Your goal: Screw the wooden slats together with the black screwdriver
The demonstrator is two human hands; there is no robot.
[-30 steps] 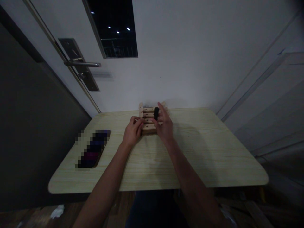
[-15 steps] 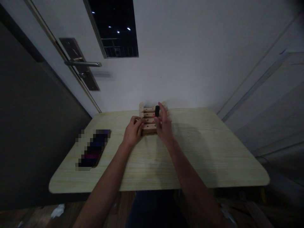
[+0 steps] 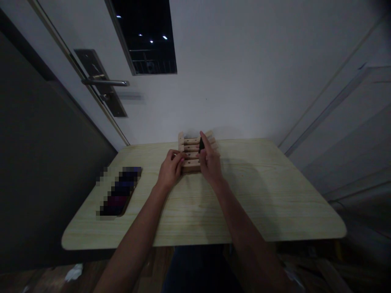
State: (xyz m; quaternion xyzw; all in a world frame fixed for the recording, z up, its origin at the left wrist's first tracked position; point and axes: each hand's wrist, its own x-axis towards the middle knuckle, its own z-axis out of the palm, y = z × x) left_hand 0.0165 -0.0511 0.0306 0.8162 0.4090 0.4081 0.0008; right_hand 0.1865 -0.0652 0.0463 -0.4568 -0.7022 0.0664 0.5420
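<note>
Beside the left hand point(image 3: 170, 168), pinching it: wooden rack point(image 3: 191, 163)
Right hand point(image 3: 211, 167) is gripping black piece point(image 3: 201, 145), apparently working it there; next needing steadiness.

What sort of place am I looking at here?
Probably a small, dim room, just inside a door. The lever handle and narrow dark window suggest it, with a wood-grain table set close up to the door. What the room is for, I can't tell.

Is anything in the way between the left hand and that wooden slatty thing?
Nothing visible: the left hand touches the left side of the slatted wooden frame. The black handle is farther right, at the right hand, and the phone lies apart, off to the left.
</note>
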